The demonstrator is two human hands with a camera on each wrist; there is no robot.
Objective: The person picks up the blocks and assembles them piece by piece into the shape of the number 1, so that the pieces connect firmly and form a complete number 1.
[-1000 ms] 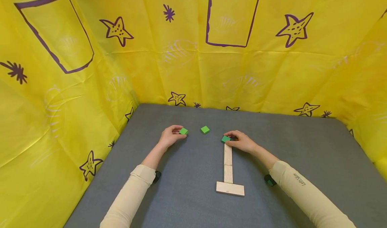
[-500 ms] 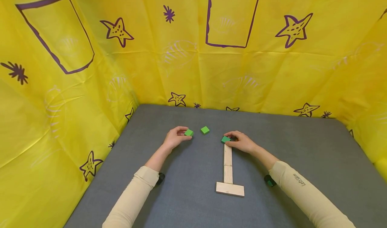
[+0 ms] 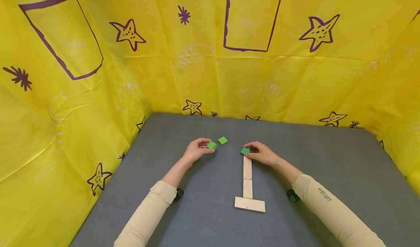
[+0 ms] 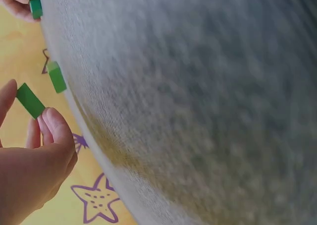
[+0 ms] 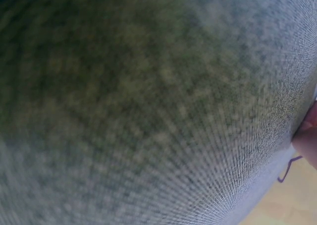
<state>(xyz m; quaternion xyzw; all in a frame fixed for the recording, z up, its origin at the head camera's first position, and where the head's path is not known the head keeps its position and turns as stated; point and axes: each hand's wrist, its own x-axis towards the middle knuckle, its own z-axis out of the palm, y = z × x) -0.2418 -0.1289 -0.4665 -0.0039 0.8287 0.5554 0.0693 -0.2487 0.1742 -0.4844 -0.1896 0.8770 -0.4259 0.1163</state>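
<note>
My left hand (image 3: 196, 151) pinches a light green square block (image 3: 212, 145) between thumb and fingertips; the left wrist view shows this block (image 4: 30, 101) clear of the table surface. Just beyond it, a second light green block (image 3: 222, 141) lies on the table. My right hand (image 3: 264, 154) grips a darker green block (image 3: 244, 151) at the far end of a row of wooden planks. Two pale planks (image 3: 247, 168) run end to end toward me, and a third plank (image 3: 249, 204) lies crosswise at their near end. Only part of a right-hand finger (image 5: 308, 140) shows in the right wrist view.
The grey table (image 3: 203, 210) spreads out under both arms. Yellow cloth (image 3: 197, 75) printed with purple stars and fish hangs along the back and both sides. A dark wrist device (image 3: 293, 195) sits below the right sleeve.
My left hand has moved right with its light green block, coming closer to the block lying on the table. The right hand, its darker green block and the planks stay in place.
</note>
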